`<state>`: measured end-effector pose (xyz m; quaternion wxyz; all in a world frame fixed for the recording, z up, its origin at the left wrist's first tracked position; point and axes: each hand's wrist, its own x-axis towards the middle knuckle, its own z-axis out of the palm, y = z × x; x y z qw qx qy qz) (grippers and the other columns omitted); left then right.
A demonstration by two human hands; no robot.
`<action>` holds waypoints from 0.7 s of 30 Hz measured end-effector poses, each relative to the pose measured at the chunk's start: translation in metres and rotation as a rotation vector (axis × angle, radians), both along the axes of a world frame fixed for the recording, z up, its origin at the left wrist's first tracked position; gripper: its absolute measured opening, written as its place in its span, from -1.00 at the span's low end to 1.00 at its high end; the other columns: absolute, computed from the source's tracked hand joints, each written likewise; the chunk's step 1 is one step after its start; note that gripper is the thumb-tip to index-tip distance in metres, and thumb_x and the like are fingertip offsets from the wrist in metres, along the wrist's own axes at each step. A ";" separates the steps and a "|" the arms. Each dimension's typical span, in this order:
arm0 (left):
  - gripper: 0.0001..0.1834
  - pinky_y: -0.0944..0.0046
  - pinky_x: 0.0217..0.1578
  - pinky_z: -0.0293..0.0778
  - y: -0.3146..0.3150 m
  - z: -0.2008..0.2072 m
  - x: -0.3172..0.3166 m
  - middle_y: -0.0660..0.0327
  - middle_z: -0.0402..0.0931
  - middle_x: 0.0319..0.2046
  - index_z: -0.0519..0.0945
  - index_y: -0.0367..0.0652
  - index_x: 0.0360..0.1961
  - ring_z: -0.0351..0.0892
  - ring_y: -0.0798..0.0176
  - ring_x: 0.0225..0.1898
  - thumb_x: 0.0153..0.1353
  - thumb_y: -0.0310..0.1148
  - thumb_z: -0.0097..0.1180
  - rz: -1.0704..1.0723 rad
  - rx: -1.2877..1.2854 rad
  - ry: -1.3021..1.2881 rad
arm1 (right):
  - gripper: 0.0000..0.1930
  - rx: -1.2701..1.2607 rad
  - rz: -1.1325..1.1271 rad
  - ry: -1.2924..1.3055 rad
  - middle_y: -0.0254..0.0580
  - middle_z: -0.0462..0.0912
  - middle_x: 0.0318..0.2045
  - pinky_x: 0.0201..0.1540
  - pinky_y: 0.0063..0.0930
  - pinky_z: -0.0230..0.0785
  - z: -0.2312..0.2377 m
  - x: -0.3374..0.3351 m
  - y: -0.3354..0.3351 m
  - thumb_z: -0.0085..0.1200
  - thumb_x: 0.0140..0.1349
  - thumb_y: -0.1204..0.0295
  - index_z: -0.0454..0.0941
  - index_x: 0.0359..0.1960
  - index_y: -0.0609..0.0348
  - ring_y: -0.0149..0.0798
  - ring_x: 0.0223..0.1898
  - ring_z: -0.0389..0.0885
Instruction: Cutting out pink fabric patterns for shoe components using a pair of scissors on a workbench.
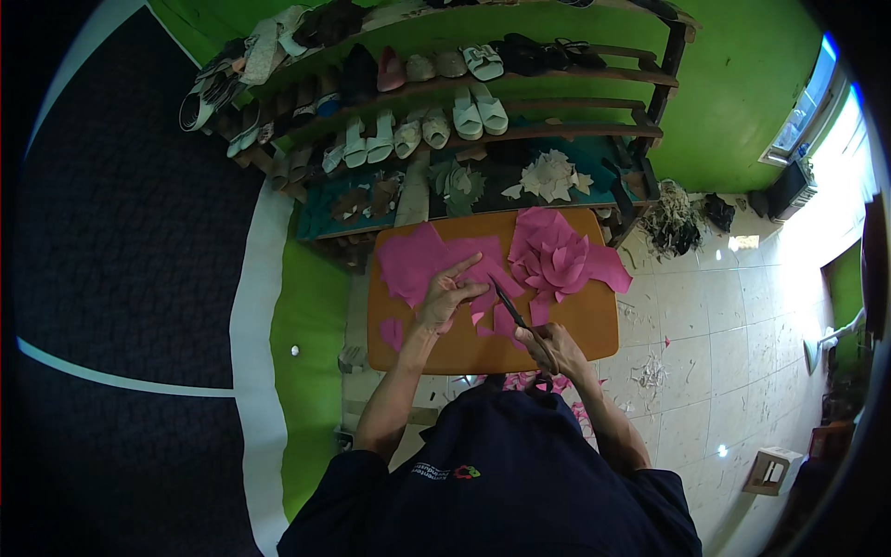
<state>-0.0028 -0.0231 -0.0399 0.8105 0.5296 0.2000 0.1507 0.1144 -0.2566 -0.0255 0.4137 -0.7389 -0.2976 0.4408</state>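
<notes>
My right hand grips the handles of dark scissors, whose blades point up and to the left. Their tips are beside a piece of pink sheet material. My left hand appears to hold this piece, thumb on top and index finger stretched along it; the other fingers are partly hidden. Beneath lies a larger pink sheet on the orange-brown table. To the right is a heap of cut pink pieces, pointed and overlapping. Small pink scraps lie near the left hand.
Behind the table stands a wooden rack with several rows of shoes and sandals. Its lowest shelf bears stacks of pale cut pieces. Scraps litter the tiled floor at right, near a dark pile of offcuts. A green wall borders the left.
</notes>
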 end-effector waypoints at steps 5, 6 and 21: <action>-0.30 0.47 -0.19 0.49 -0.014 0.003 0.004 0.35 0.64 -0.44 0.41 -0.10 0.34 0.58 0.52 -0.41 0.13 -0.64 0.27 -0.052 0.071 0.032 | -0.24 0.025 -0.054 0.082 -0.27 0.44 -0.70 -0.58 -0.40 0.38 -0.013 -0.006 0.010 0.03 0.19 -0.33 0.50 -0.59 0.30 -0.36 -0.65 0.49; -0.28 0.47 -0.20 0.47 -0.016 0.006 0.005 0.37 0.61 -0.47 0.39 -0.10 0.35 0.55 0.53 -0.42 0.13 -0.64 0.27 -0.058 0.047 0.028 | -0.22 0.020 -0.062 0.099 -0.26 0.44 -0.70 -0.58 -0.39 0.38 -0.016 -0.005 0.011 0.03 0.17 -0.35 0.50 -0.58 0.31 -0.36 -0.65 0.49; -0.33 0.47 -0.26 0.54 -0.016 -0.001 0.006 0.34 0.63 -0.46 0.42 -0.11 0.32 0.60 0.52 -0.39 0.15 -0.59 0.29 0.010 -0.031 0.024 | -0.21 -0.049 -0.083 0.080 -0.33 0.38 -0.75 -0.63 -0.43 0.29 -0.004 -0.004 0.007 0.08 0.12 -0.39 0.44 -0.67 0.26 -0.39 -0.70 0.43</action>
